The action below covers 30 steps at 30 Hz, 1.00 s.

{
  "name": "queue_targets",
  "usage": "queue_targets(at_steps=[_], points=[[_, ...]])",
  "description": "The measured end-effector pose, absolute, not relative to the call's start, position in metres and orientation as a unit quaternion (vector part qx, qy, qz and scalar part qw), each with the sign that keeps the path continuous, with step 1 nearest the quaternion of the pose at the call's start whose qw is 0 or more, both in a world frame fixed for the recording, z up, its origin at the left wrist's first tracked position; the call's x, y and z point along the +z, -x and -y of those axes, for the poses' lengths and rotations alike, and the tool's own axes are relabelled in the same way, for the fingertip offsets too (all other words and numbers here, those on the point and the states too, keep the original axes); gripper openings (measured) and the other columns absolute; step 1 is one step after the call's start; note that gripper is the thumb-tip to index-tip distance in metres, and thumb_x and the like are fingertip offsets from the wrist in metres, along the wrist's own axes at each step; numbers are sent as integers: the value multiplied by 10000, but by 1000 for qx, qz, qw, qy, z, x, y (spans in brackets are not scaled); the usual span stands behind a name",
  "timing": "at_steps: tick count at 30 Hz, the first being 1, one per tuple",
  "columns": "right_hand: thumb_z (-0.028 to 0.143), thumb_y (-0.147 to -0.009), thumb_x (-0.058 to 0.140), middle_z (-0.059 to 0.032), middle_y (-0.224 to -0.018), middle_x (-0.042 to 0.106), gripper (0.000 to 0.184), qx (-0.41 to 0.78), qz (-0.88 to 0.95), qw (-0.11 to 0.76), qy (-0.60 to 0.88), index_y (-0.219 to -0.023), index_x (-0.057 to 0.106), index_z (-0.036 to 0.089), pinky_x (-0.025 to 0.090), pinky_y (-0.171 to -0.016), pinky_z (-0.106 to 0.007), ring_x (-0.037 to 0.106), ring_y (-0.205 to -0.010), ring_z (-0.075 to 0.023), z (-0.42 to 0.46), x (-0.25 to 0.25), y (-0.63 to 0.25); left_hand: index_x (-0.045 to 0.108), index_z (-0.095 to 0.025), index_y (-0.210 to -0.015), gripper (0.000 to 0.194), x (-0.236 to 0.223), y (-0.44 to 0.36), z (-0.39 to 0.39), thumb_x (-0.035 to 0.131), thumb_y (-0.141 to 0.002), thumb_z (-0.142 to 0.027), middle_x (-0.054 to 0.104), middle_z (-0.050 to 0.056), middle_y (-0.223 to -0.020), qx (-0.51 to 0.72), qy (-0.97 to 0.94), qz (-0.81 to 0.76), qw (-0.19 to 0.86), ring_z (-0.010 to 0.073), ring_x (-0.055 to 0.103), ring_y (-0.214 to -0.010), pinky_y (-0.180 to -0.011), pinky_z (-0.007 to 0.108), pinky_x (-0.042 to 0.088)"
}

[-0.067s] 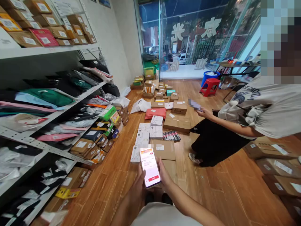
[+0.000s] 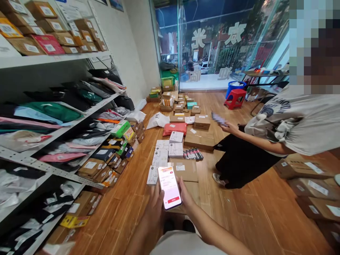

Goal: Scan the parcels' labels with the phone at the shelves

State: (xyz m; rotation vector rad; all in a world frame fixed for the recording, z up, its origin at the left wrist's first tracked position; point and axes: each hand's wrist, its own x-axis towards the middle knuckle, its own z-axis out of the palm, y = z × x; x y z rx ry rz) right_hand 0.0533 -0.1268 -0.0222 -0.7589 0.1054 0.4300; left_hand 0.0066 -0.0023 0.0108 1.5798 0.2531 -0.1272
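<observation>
A smartphone (image 2: 170, 187) with a lit white screen and a red button near its bottom is held upright in front of my body. My left hand (image 2: 155, 203) grips its left edge, the thumb lying along the side of the screen. On the opposite edge, my right hand (image 2: 186, 196) is closed round the phone; some of its fingers are hidden behind it. Beyond the phone lie white boxes (image 2: 160, 157), a large flat carton (image 2: 184, 168) and a row of dark cylinders (image 2: 193, 154) on the floor.
Shelves (image 2: 55, 58) packed with parcels line the left. Another person (image 2: 276, 120) stands at the right, holding a blurred-out phone (image 2: 219, 119). Cartons (image 2: 316, 186) sit behind that person. A red stool (image 2: 235, 98) and blue bin (image 2: 233, 88) stand near the glass front.
The view has shifted very slightly, with the background a little further left. Both hands keep hold of the phone.
</observation>
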Motion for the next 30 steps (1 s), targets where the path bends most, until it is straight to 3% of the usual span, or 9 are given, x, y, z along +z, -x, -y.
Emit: queue_targets(at_steps=[3,5,7,12,17,23,27,30], points=[[691,-813,549,-82,-1108,720,569,208,-33,915,343,-1106,649,213,497,-907,-386,682,-969,-245,136,-14,-65,389,-226,-1443,601,42,-7,5,505,-901,-457,467,97,-1072,143,-835,-152,509,303,488,-1085,-901,431,403],[682,-851,497,-83,-1110,719,565,219,-7,920,326,-1155,626,223,498,-900,-392,690,-954,-243,144,-6,-73,433,-292,-1410,523,65,-2,4,540,-899,-319,455,51,-972,294,-852,-93,422,234,497,-889,-830,392,407],[681,-878,444,-95,-1087,724,580,224,25,922,314,-1203,593,225,507,-873,-420,704,-903,-253,150,3,-79,496,-335,-1352,518,87,0,-1,576,-863,-185,460,29,-915,421,-846,16,327,202,472,-821,-796,363,391],[654,-889,452,-110,-1133,708,564,181,40,928,323,-1214,581,211,489,-928,-455,694,-962,-268,158,17,-93,659,-246,-1111,281,123,-15,-9,647,-830,-222,500,20,-799,303,-915,171,204,175,482,-747,-689,312,375],[632,-886,488,-88,-1151,704,538,158,45,932,322,-1215,599,221,469,-969,-441,667,-1032,-257,161,19,-99,609,-259,-1235,387,138,-19,-4,623,-850,-220,526,33,-862,379,-887,112,239,191,504,-803,-778,346,384],[608,-894,500,-100,-1070,731,513,200,27,944,261,-1170,621,193,493,-894,-418,693,-931,-253,168,19,-103,664,-234,-1135,290,135,-14,5,604,-857,-177,532,27,-883,372,-869,112,306,166,531,-821,-764,300,401],[620,-881,508,-100,-1262,653,572,320,39,937,133,-1277,556,210,446,-950,-534,609,-1144,-345,177,21,-102,693,-214,-1075,267,100,-26,-9,640,-816,-179,584,37,-915,466,-819,80,325,165,567,-804,-733,296,439],[622,-903,460,-117,-1354,587,622,344,57,933,89,-1357,484,198,431,-963,-546,573,-1191,-353,180,23,-100,677,-154,-1005,249,51,-48,-30,568,-867,-331,615,60,-881,425,-814,-60,391,184,583,-777,-717,336,480]])
